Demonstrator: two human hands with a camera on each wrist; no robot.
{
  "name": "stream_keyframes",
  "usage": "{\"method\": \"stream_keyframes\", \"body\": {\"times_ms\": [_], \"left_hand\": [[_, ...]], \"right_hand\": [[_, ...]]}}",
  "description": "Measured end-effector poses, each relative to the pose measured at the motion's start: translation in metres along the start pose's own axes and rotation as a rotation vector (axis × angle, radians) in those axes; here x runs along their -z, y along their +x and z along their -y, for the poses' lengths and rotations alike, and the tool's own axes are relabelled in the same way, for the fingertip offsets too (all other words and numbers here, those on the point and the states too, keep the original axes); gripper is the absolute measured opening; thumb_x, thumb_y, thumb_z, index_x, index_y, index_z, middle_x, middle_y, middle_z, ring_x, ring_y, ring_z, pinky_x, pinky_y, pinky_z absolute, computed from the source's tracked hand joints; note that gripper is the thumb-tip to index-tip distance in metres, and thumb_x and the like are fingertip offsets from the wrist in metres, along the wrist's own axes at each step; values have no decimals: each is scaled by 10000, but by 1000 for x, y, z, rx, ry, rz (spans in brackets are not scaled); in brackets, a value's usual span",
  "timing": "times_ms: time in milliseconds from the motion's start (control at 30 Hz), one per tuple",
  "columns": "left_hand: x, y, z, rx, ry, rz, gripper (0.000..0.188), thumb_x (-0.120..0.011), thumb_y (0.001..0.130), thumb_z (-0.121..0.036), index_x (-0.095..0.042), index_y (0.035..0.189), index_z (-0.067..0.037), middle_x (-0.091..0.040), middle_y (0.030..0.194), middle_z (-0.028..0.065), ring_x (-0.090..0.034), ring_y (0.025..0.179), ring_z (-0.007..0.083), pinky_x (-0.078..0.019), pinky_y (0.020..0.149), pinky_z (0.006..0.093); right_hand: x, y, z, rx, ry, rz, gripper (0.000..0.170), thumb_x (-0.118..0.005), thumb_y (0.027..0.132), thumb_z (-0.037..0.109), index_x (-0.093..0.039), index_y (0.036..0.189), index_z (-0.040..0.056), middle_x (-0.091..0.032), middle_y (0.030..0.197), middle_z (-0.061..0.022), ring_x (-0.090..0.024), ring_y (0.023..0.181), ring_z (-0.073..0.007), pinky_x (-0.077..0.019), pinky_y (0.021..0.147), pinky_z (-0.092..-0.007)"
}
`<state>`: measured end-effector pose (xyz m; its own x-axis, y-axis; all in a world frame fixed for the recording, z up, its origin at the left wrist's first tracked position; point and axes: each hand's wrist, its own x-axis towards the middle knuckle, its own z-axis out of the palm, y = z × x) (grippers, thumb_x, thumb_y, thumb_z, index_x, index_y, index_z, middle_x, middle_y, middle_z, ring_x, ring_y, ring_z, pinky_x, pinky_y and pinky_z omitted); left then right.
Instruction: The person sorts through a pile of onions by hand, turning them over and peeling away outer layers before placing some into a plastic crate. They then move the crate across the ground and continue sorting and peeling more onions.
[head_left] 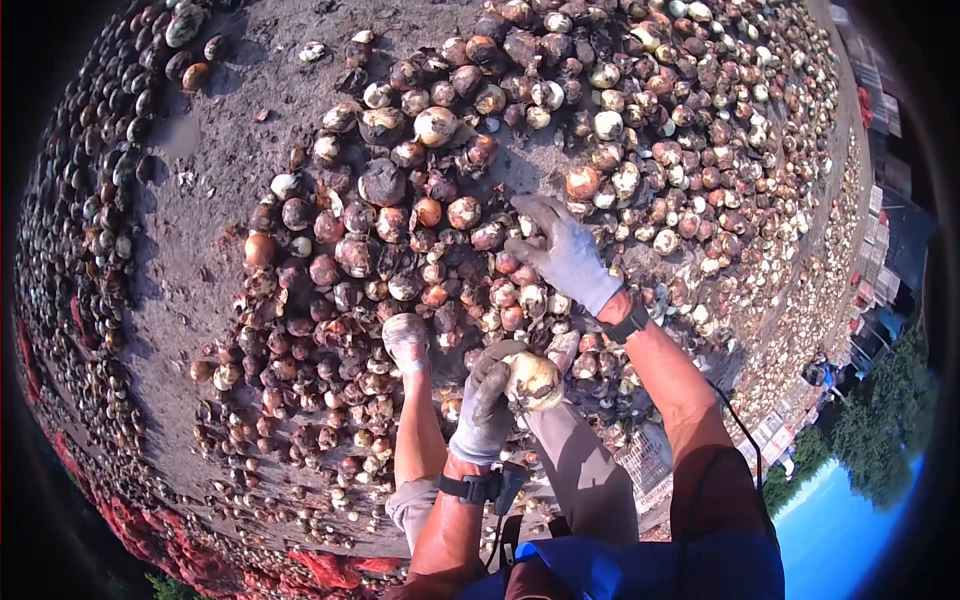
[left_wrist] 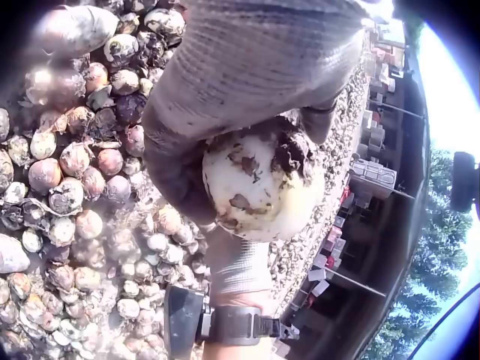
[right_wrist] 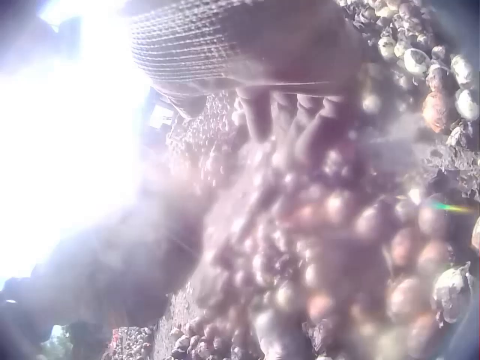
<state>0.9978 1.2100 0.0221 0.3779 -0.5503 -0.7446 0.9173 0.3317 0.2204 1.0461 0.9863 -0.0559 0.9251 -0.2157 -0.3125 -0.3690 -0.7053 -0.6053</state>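
Observation:
In the head view my gloved left hand grips a pale onion with dirt and dark peeling skin on it. Seen from the left wrist, gloved fingers curl round this onion, whose underside faces outward. My right hand, in a grey-white glove with soiled fingertips, reaches over the heap of onions with fingers spread and nothing in its grasp. In the hazy right wrist view, the fingers of the right hand point down above blurred onions.
Loose onions cover the ground around both feet. Bare soil runs as a strip at the left, with another onion row beyond it. Red netting lies at lower left. Crates and a distant person stand at the right.

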Motion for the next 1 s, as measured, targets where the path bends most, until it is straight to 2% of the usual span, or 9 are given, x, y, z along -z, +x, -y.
{"method": "stream_keyframes", "body": {"times_ms": [33, 133, 367, 500, 600, 700, 800, 867, 1000], "left_hand": [[4, 0, 0, -52, 109, 23, 585, -562, 912, -510, -524, 1255, -38, -578, 1171, 99, -600, 1075, 224, -501, 941, 395], [20, -4, 3, -31, 103, -4, 651, -572, 888, -552, -541, 1248, -10, -603, 1164, 118, -610, 1062, 225, -507, 934, 385], [19, -14, -31, 55, -157, 0, 765, -695, 820, -462, -479, 1348, 46, -654, 1135, 135, -643, 1040, 223, -532, 890, 336], [24, -10, -30, 115, -224, 93, 926, -743, 756, -416, -323, 1469, -1, -640, 1125, 185, -652, 999, 264, -546, 858, 352], [16, -3, -31, 113, -283, 180, 1122, -791, 687, -393, -135, 1549, -99, -604, 1156, 252, -671, 918, 309, -583, 771, 380], [14, 4, -30, 2, -159, 231, 1200, -806, 665, -358, -37, 1570, -184, -341, 1499, 267, -422, 1350, 332, -431, 1037, 418], [11, 4, -39, 0, -152, 207, 1230, -808, 659, -332, 13, 1570, -229, -165, 1588, 223, -323, 1415, 305, -372, 1082, 410], [6, 0, -46, -18, -175, 175, 1242, -823, 650, -360, 1, 1569, -219, -186, 1581, 206, -382, 1371, 318, -433, 1029, 416], [34, -12, -26, 30, -455, 191, 1220, -841, 669, -393, -48, 1566, -161, -257, 1557, 165, -413, 1350, 296, -457, 1021, 420]], "right_hand": [[-10, 29, 1, -63, -141, 93, 607, -700, 833, 406, -490, 1368, 213, -505, 1344, -124, -571, 1146, -341, -483, 950, -424], [-47, 120, 12, 95, -428, 11, 657, -674, 847, 357, -413, 1440, 250, -438, 1409, -164, -527, 1202, -368, -463, 986, -454], [-119, 201, 6, -31, -595, 155, 531, -671, 822, 246, -547, 1334, 313, -493, 1288, -188, -568, 1114, -404, -507, 899, -480], [-82, 184, -11, -193, -339, 127, 495, -723, 795, 329, -572, 1259, 247, -516, 1244, -254, -580, 1114, -428, -492, 931, -473], [-74, 149, -66, -213, 37, -27, 509, -752, 794, 288, -544, 1246, 178, -575, 1176, -165, -621, 1057, -322, -512, 901, -402], [-28, 94, -59, -448, 966, 19, 538, -759, 808, 211, -486, 1261, 108, -599, 1114, -64, -634, 973, -168, -516, 864, -313], [11, 24, -4, -312, 1041, 66, 619, -662, 860, 247, -360, 1375, 85, -544, 1211, -74, -599, 1093, -186, -488, 947, -338], [22, -15, 28, -284, 1102, 151, 696, -677, 846, 295, -330, 1399, 53, -432, 1326, -77, -523, 1198, -226, -422, 1042, -366], [24, -46, 89, 117, 897, 362, 615, -770, 755, 307, -467, 1238, 74, -493, 1359, -174, -490, 1259, -306, -379, 1053, -432]]}}
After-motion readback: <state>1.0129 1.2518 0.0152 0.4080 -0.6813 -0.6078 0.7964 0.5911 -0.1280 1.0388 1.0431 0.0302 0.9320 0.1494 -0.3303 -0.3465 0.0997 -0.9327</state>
